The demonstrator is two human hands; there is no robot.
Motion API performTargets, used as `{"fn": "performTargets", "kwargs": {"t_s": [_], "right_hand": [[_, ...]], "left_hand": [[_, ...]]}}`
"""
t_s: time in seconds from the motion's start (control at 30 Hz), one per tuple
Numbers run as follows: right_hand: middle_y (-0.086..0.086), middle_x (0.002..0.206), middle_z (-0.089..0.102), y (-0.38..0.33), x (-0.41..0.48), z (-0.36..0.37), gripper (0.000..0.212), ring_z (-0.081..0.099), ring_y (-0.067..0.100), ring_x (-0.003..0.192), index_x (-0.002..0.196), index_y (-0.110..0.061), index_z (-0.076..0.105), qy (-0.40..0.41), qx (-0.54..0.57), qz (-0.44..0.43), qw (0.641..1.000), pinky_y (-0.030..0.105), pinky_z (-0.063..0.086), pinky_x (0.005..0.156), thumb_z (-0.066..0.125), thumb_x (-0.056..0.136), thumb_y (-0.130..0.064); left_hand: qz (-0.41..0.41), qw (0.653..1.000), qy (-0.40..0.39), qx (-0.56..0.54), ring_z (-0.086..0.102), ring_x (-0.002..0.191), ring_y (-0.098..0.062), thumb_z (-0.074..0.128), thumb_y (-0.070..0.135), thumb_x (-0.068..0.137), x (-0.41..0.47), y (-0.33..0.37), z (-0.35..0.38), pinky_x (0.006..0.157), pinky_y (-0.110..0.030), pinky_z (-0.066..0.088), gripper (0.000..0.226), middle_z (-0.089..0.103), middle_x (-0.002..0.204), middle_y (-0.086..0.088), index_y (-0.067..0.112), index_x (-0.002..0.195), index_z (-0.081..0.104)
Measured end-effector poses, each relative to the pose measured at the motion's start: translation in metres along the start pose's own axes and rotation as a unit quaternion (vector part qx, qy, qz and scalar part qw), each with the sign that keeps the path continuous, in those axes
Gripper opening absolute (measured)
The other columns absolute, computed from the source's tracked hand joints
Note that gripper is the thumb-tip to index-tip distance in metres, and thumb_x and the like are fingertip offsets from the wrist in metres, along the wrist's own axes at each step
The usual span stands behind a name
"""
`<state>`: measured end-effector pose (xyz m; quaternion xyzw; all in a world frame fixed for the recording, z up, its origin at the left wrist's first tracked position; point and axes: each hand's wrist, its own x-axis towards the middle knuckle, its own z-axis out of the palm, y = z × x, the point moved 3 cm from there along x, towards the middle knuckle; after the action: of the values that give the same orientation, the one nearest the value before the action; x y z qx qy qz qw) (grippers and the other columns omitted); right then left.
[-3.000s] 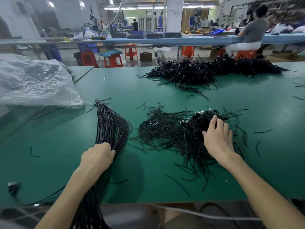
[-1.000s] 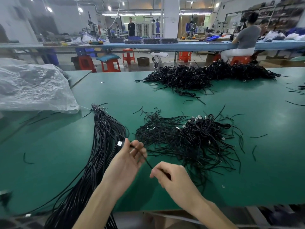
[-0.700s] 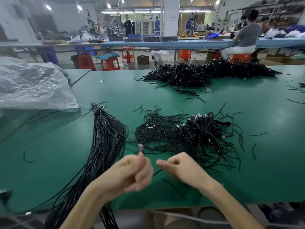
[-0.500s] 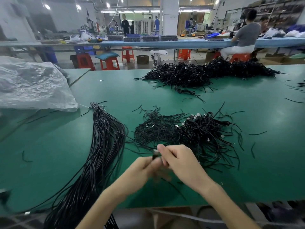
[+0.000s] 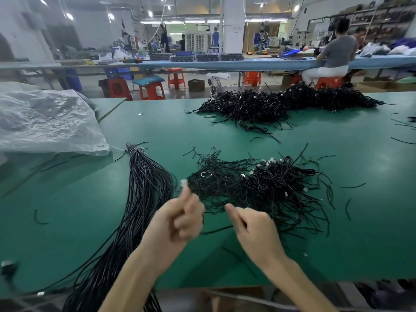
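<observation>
Left hand (image 5: 177, 224) higher, thin silver-tipped cable (image 5: 184, 183) aloft

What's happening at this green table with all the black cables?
A person is handling one black cable over the green table. The left hand pinches it with its silvery connector sticking up; the right hand seems to grip it further along. A loose pile and a tied bundle lie nearby.

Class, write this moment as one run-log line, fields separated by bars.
left hand: pinches cable, connector up | right hand: curled, grip unclear | loose cable pile: beyond hands | tied bundle: left of hands
</observation>
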<state>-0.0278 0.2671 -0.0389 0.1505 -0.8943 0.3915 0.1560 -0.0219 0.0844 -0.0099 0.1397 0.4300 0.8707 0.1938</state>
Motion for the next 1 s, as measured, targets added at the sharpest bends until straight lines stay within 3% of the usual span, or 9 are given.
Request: {"fn": "performTargets", "kwargs": {"t_s": [0.1,0.17,0.3,0.43,0.57,0.7,0.83,0.93,1.0], "right_hand": [[-0.007,0.049,0.033,-0.003,0.017,-0.010,0.057,0.035,0.013,0.047,0.053,-0.025,0.026,0.031,-0.076,-0.018,0.996,0.029,0.022,0.051,0.034,0.101,-0.054],[-0.006,0.046,0.034,-0.012,0.023,-0.012,0.058,0.035,0.016,0.045,0.053,-0.023,0.029,0.052,-0.054,-0.026,0.997,0.030,0.025,0.048,0.039,0.103,-0.051],[-0.008,0.059,0.063,-0.032,0.015,-0.003,0.048,0.060,0.008,0.053,0.072,-0.017,0.065,0.054,0.090,-0.004,0.994,0.033,0.048,0.055,0.044,0.106,-0.044],[-0.014,0.067,0.060,-0.043,-0.004,0.018,0.027,0.056,0.005,0.057,0.092,-0.021,0.062,0.026,0.134,-0.010,0.991,0.019,0.038,0.054,0.046,0.107,-0.036],[-0.013,0.080,0.066,-0.038,-0.008,0.028,0.015,0.059,0.007,0.068,0.100,-0.025,0.058,0.001,0.144,-0.028,0.989,0.022,0.041,0.062,0.052,0.105,-0.038],[-0.015,0.073,0.058,-0.021,-0.004,0.022,0.034,0.055,0.007,0.068,0.087,-0.032,0.051,0.001,0.129,-0.023,0.991,0.020,0.040,0.063,0.055,0.094,-0.066],[-0.012,0.064,0.040,-0.002,0.013,0.008,0.061,0.041,0.015,0.072,0.065,-0.025,0.050,-0.087,-0.071,-0.088,0.990,0.028,0.034,0.075,0.036,0.092,-0.078],[-0.007,0.061,0.037,0.006,0.028,-0.010,0.055,0.040,0.021,0.069,0.058,-0.027,0.036,-0.086,-0.149,-0.070,0.983,0.035,0.036,0.075,0.041,0.103,-0.057],[-0.004,0.057,0.039,0.001,0.032,-0.021,0.056,0.045,0.022,0.067,0.054,-0.026,0.032,-0.024,-0.121,-0.043,0.991,0.037,0.040,0.078,0.044,0.104,-0.050]], "left_hand": [[-0.099,0.897,-0.111,0.417,0.043,0.045,-0.015,0.048,0.049,0.104,-0.006,-0.020,0.003,0.046,-0.023,0.033,0.046,0.057,0.055,0.000,0.021,0.073,0.068],[-0.080,0.865,-0.056,0.492,0.061,0.053,-0.021,0.044,0.041,0.108,0.003,-0.034,0.004,0.055,-0.022,0.045,0.048,0.072,0.068,-0.005,0.011,0.083,0.072],[0.051,0.931,0.184,0.312,0.074,0.100,-0.014,0.049,0.040,0.097,0.014,-0.039,-0.002,0.093,-0.031,0.055,0.041,0.079,0.102,-0.003,0.011,0.107,0.076],[0.017,0.978,0.182,0.099,0.064,0.125,-0.018,0.044,0.045,0.106,0.014,-0.043,0.005,0.102,-0.032,0.052,0.047,0.070,0.131,-0.008,0.013,0.129,0.070],[0.020,0.953,0.230,-0.196,0.073,0.103,-0.019,0.035,0.039,0.109,0.021,-0.030,0.005,0.093,-0.036,0.049,0.047,0.075,0.113,-0.005,0.005,0.122,0.064],[0.075,0.959,0.203,-0.185,0.042,0.049,-0.010,0.045,0.036,0.107,0.013,-0.011,0.007,0.062,-0.026,0.047,0.038,0.042,0.062,0.008,0.017,0.079,0.061],[0.051,0.980,0.065,0.181,0.021,0.046,-0.011,0.053,0.045,0.101,0.000,0.003,0.007,0.048,-0.026,0.018,0.044,0.028,0.056,0.006,0.018,0.066,0.055],[-0.064,0.874,-0.037,0.480,0.036,0.043,-0.009,0.051,0.046,0.101,0.000,-0.008,0.002,0.047,-0.020,0.030,0.045,0.044,0.048,0.008,0.022,0.065,0.067],[-0.087,0.771,0.003,0.630,0.052,0.047,-0.008,0.050,0.043,0.105,0.003,-0.020,-0.007,0.055,-0.023,0.044,0.047,0.062,0.054,0.004,0.022,0.067,0.069]]}}
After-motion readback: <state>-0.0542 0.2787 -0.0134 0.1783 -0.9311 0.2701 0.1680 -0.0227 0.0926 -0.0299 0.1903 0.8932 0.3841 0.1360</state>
